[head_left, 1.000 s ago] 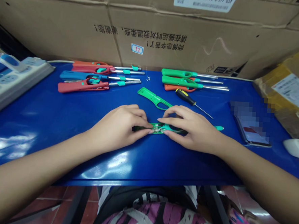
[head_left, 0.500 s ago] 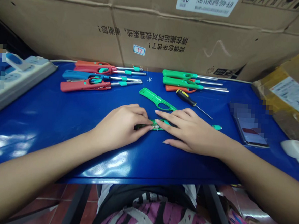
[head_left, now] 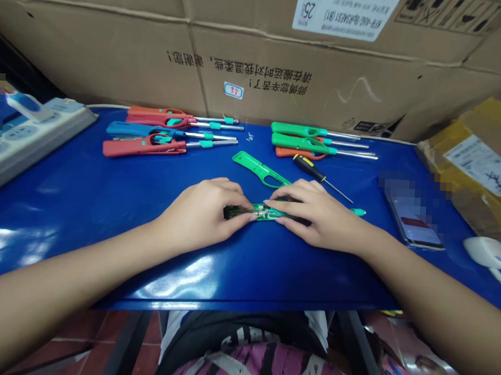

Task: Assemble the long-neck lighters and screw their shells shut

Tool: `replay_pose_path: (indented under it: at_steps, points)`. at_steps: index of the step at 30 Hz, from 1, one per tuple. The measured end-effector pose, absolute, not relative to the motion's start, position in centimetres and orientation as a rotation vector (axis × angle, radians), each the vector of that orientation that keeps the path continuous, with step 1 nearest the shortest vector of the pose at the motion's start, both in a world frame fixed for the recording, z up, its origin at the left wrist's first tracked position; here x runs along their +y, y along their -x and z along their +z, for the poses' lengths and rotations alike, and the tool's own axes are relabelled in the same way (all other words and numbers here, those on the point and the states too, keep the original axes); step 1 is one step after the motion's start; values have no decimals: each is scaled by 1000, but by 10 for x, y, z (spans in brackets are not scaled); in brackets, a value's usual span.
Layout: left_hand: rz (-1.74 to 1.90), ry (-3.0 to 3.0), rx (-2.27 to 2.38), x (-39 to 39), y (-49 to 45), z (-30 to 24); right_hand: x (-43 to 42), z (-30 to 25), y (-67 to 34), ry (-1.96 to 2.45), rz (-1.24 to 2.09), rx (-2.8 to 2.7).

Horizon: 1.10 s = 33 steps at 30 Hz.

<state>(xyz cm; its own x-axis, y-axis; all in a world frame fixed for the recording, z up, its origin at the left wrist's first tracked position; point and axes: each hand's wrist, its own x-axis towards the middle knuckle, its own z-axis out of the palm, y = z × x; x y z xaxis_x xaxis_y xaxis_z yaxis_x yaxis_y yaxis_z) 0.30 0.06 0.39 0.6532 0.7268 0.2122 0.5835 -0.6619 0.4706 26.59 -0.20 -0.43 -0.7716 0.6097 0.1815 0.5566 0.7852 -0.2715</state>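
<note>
Carton (head_left: 114,60) sticker (head_left: 233,90) reads "33" — seemingly — its label (head_left: 346,12) "25".

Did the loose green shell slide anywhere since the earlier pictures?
No. The green shell lies in the same place, judged against the white mark on the table: just on its near side.

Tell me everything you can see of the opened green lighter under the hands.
The lighter sits lengthwise, left to right, on or just above the blue table. Its green casing looks plastic and stands open; small pale and turquoise parts show inside. The left hand holds it near the left end. The right hand covers its middle. Beyond that hand pokes what seems its turquoise tip.
</note>
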Motion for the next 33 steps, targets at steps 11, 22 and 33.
replay_pose_path:
  at_steps: [11,22,33]
  points:
    - [525,-2619,1043,-2,-3,4,-11,-1,-264,788,19,-2884]
    - [476,-2536,1063,1,-4,5,-6,-4,-263,861,164,-2735]
    - [571,-2434,1098,4,-3,0,-9,-4,-262,817,101,-2769]
